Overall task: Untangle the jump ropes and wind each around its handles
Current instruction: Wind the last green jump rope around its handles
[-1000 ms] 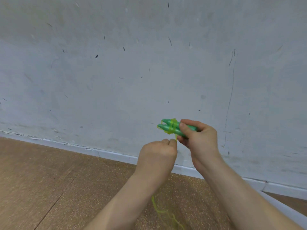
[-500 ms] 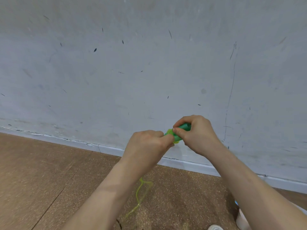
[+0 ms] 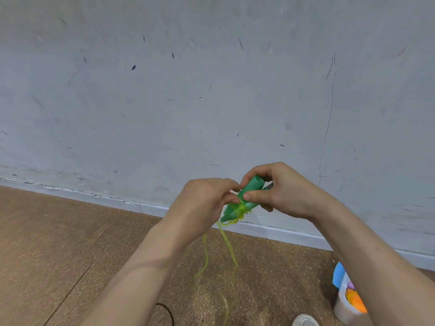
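Two green jump-rope handles (image 3: 244, 196) lie side by side, tilted down to the left, in front of the grey wall. My right hand (image 3: 277, 191) grips their upper end with thumb and curled fingers. A few turns of yellow-green rope (image 3: 240, 209) wrap their lower part. My left hand (image 3: 204, 203) is curled against the handles and pinches the rope beside the wraps. Two loose strands (image 3: 229, 250) hang from the handles down toward the floor.
A scuffed grey wall (image 3: 188, 102) and white skirting (image 3: 146, 205) stand close ahead over a brown cork-like floor (image 3: 47, 243). At the lower right sit a white tub with blue and orange things (image 3: 346, 300) and a shoe tip (image 3: 304, 321). A black cord end (image 3: 167, 311) lies below.
The handles have tipped from pointing left to slanting down-left. My left hand rose from below them to their side, and more rope now hangs in two strands below.
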`<state>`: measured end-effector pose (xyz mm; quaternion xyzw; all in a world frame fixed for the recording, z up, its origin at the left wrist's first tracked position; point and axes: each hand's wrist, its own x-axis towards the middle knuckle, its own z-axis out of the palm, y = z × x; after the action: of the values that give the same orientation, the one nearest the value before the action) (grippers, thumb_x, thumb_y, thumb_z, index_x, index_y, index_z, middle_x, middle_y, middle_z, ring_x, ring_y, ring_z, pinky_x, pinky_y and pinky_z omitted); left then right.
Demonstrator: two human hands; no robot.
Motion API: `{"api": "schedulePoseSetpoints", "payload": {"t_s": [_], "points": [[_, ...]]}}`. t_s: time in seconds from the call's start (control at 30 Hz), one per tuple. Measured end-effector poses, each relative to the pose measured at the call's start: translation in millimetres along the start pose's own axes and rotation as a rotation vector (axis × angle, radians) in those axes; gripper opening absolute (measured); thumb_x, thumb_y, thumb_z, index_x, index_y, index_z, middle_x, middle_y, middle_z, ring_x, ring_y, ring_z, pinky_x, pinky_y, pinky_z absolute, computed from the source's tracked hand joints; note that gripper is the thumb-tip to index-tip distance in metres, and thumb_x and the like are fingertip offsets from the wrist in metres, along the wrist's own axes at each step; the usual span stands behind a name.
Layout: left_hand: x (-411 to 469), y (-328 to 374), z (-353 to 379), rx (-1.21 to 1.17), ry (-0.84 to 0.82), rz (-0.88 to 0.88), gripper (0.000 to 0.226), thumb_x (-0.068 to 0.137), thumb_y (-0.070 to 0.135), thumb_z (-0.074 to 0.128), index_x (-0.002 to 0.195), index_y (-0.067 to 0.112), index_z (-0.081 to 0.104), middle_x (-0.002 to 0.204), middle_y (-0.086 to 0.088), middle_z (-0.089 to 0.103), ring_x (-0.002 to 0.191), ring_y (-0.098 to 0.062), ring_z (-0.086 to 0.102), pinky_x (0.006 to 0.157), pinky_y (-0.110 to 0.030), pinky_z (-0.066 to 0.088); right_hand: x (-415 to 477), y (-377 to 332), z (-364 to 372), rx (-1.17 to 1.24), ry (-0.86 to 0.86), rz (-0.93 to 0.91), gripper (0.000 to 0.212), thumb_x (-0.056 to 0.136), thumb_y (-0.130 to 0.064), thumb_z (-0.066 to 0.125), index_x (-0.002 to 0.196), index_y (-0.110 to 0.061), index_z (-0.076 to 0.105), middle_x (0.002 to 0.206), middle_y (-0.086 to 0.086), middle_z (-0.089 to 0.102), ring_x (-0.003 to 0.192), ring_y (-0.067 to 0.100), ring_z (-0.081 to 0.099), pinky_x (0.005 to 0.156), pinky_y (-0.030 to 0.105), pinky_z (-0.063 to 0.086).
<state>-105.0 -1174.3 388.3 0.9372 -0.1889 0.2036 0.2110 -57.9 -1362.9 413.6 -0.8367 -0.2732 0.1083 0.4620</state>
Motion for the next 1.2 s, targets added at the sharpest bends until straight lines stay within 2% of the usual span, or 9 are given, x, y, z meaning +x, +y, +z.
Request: {"api": "schedulePoseSetpoints", "payload": {"t_s": [0.17,0.37,0.57,0.63,0.73,0.8,0.93,1.1,1.2], "points": [[-1.0,2.3,-5.3,-0.288,-0.072,-0.187,0.010,0.086,0.017,0.066,0.082,0.024,0.071,0.077,0.006,0.068,0.078,-0.009,0.059,0.073,-0.026,0.045,-2.3,4.2,2.2,0.124,-0.092,-0.004,0.002,0.089,-0.009,0.067,0.090,-0.010,0.070,0.061,-0.009,0.061,0.052,0.018,0.050,0.051,0.024,0.042],[3.3,1.9,-12.0,-0.743,-0.095,-0.386,0.013,0.085,0.009,0.067,0.073,0.014,0.068,0.063,0.003,0.063,0.057,-0.008,0.055,0.060,-0.020,0.046,-3.3,3.4,-1.0,0.407,-0.192,0.024,0.008,0.091,-0.003,0.062,0.096,-0.001,0.066,0.069,0.001,0.062,0.053,0.018,0.050,0.051,0.023,0.045],[1.1,-3.9,-2.9,-1.352,-0.135,-0.519,0.024,0.063,0.037,0.079,0.065,0.014,0.071,0.060,-0.005,0.065,0.049,-0.014,0.059,0.047,-0.021,0.047,-1.9,3.3,7.1,0.741,-0.279,-0.022,0.012,0.085,-0.004,0.066,0.096,-0.003,0.065,0.074,0.011,0.058,0.055,0.018,0.049,0.053,0.022,0.041],[3.1,1.1,1.1,-1.452,-0.059,-0.604,0.014,0.074,0.024,0.068,0.063,0.015,0.071,0.057,-0.004,0.063,0.043,-0.013,0.056,0.041,-0.018,0.043,-0.6,3.6,10.4,0.839,-0.249,-0.045,0.012,0.083,-0.003,0.062,0.094,-0.006,0.066,0.076,0.010,0.057,0.056,0.017,0.048,0.053,0.022,0.040],[6.7,5.9,9.7,-1.503,0.025,-0.685,0.042,0.090,-0.003,0.046,0.061,0.021,0.063,0.053,0.002,0.043,0.040,-0.007,0.034,0.037,-0.015,0.022,0.9,2.1,14.0,0.987,-0.147,-0.047,0.014,0.082,0.000,0.061,0.094,-0.005,0.065,0.073,0.009,0.057,0.053,0.016,0.049,0.051,0.019,0.042],[7.4,8.8,15.1,-1.531,0.105,-0.692,0.042,0.092,-0.005,0.041,0.065,0.020,0.062,0.059,0.001,0.041,0.042,-0.005,0.030,0.038,-0.014,0.019,1.7,-1.8,18.0,1.054,-0.062,-0.033,0.016,0.082,0.004,0.062,0.096,-0.003,0.063,0.074,0.010,0.058,0.052,0.016,0.050,0.050,0.019,0.043],[4.3,20.1,26.5,-1.259,0.194,-0.629,0.022,0.095,0.009,0.054,0.084,0.014,0.074,0.067,-0.002,0.056,0.048,-0.009,0.041,0.045,-0.018,0.033,7.5,-4.4,22.5,1.212,0.232,0.058,0.015,0.085,0.006,0.056,0.096,-0.002,0.063,0.078,0.014,0.063,0.056,0.020,0.052,0.049,0.018,0.046],[-0.3,24.7,33.0,-0.128,0.184,-0.292,0.025,0.099,0.031,0.044,0.103,0.021,0.067,0.061,-0.002,0.059,0.055,-0.019,0.052,0.052,-0.035,0.037,10.3,-0.2,28.9,0.924,0.523,0.107,0.014,0.091,0.008,0.057,0.096,-0.003,0.064,0.082,0.013,0.063,0.051,0.018,0.058,0.055,0.021,0.053],[-2.6,18.5,34.4,0.196,0.167,-0.193,0.032,0.092,0.039,0.041,0.106,0.017,0.060,0.057,0.000,0.060,0.054,-0.026,0.058,0.047,-0.030,0.031,10.8,-0.7,33.8,0.759,0.599,0.080,0.014,0.090,0.006,0.060,0.095,-0.006,0.066,0.090,0.012,0.064,0.052,0.017,0.062,0.058,0.024,0.056]]}}
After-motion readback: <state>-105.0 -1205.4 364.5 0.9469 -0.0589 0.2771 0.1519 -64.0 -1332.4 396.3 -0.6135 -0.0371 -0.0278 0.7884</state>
